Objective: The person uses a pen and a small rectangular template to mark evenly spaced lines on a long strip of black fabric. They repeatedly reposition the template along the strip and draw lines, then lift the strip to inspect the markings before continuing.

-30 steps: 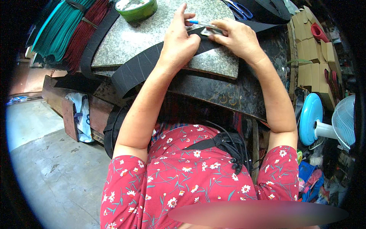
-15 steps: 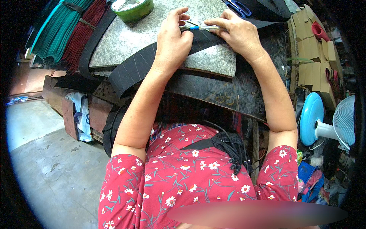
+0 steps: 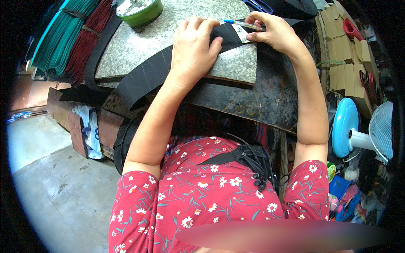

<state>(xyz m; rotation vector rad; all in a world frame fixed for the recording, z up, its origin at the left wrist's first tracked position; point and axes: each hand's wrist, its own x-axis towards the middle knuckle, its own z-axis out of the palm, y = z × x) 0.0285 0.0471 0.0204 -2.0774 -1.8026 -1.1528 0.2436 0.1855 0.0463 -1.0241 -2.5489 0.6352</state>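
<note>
A black strip [image 3: 147,72] of fabric-like material, with thin pale lines across it, curves over a speckled stone slab [image 3: 135,46]. My left hand [image 3: 192,52] lies on the strip, its fingers stretched out and the thumb apart. In my right hand [image 3: 278,36] a pen [image 3: 249,25] with a clear barrel is held between the fingers, its blue end pointing left. Under the pen, a small white flat piece [image 3: 240,33] with slanted edges lies across the strip, and my right thumb touches its edge.
A green round tub [image 3: 141,14] with whitish contents stands on the slab. Bundles of teal strips [image 3: 63,40] and dark red strips [image 3: 90,42] are at the left. Blue-handled scissors [image 3: 259,6] lie at the back. Right: cardboard boxes [image 3: 344,50] and a fan [image 3: 346,126].
My right hand has moved slightly right with the pen, and the white piece now shows on the strip. My left hand has turned from half-curled to flat on the strip.
</note>
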